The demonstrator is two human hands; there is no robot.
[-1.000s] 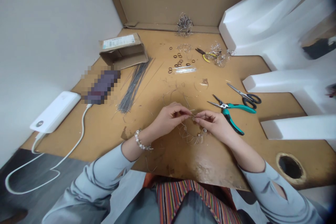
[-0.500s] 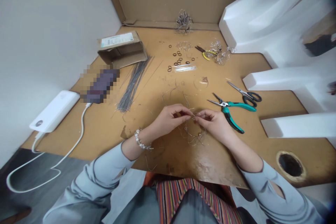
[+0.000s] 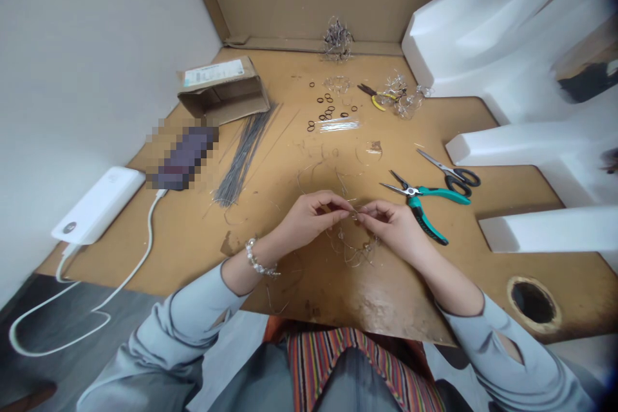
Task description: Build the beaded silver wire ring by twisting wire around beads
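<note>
My left hand (image 3: 310, 217) and my right hand (image 3: 392, 225) meet over the middle of the brown board (image 3: 193, 232), fingertips pinched together on a thin silver wire piece (image 3: 352, 241) with clear beads that loops down below them. A beaded bracelet sits on my left wrist. Teal-handled pliers (image 3: 421, 201) lie just right of my right hand.
Black-handled scissors (image 3: 451, 172), a bundle of straight grey wires (image 3: 244, 154), small dark rings (image 3: 328, 112), yellow pliers (image 3: 374, 96), finished wire tangles (image 3: 337, 38), a small cardboard box (image 3: 222, 87), a white power bank (image 3: 99, 203) with cable, white foam blocks (image 3: 526, 141) and a round hole (image 3: 535, 302) surround the hands.
The hands stay pinched on the wire piece; only the fingers and the dangling loop have shifted slightly.
</note>
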